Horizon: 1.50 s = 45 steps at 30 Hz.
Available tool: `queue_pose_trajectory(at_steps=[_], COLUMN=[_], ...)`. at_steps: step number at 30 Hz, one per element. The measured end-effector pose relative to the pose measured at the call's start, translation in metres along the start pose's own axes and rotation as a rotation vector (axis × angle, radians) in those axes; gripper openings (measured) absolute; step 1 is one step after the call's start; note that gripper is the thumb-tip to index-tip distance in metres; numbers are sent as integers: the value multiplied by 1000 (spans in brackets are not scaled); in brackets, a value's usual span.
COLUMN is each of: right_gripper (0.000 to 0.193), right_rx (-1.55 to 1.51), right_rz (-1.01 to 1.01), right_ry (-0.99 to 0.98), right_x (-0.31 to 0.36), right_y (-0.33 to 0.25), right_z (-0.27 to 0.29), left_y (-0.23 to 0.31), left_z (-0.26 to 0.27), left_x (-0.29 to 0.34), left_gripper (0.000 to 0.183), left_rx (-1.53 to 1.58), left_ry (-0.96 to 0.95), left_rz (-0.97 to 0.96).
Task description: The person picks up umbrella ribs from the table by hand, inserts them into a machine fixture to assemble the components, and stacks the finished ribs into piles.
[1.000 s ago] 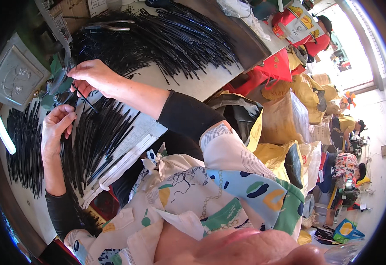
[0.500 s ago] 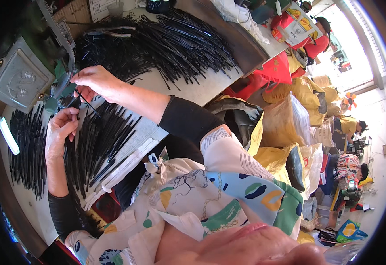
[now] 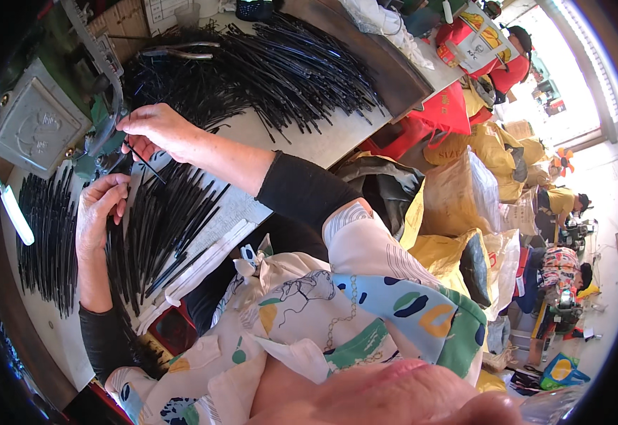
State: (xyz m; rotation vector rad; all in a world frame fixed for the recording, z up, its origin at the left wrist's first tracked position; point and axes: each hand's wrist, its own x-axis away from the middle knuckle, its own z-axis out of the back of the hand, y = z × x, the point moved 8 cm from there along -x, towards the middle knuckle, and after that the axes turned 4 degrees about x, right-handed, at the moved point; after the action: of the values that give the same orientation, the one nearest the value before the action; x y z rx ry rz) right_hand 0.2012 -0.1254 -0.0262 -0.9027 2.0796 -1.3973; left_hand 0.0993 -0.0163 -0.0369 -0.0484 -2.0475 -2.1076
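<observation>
My right hand is pinched at the green machine, and a thin black strip slants down from beneath its fingers. Just below, my left hand has its fingers curled close to the machine's small working end; what they hold, if anything, is hidden. Under both hands a row of black strips fans out on the pale tabletop. Left of my left wrist lies another row of black strips.
A big heap of black strips covers the back of the table, with pliers on it. A lamp glows at the left. Yellow sacks stand right of the table. Other people work farther off.
Hardly anything differs. Both hands stay at the machine, and the black strip keeps its slant. The whole view has shifted very slightly.
</observation>
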Motion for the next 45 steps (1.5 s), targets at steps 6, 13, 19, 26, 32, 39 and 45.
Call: queue_pose_trajectory(at_steps=[6,13,19,26,32,39,45], right_gripper=[19,19,18,18,18,19,19], right_rx=[0,-3,14,9,9,24,27], right_rz=[-6,-6,-44,-33,-19,-8,-25], right_ry=[-5,-1,8,10,3,-8,2], right_x=[1,2,-1,1,0,2,1], right_y=[0,1,6,3,5,1,4], right_z=[4,1,1,1,3,3,1], left_y=[1,2,-1,-4,5,3,5], left_z=[-4,-4,-1,7,-3,-3,-2], left_x=[-3,-1,-1,-6,-1,-3,-1], left_gripper=[19,19,20,14,13,20,22], left_rx=[-7,40,-1,22,1,-13,-9], left_ry=[-42,-26,-22,-28,-20,-57,-48], left_rz=[-6,5,1,-64,-52,-43,-42])
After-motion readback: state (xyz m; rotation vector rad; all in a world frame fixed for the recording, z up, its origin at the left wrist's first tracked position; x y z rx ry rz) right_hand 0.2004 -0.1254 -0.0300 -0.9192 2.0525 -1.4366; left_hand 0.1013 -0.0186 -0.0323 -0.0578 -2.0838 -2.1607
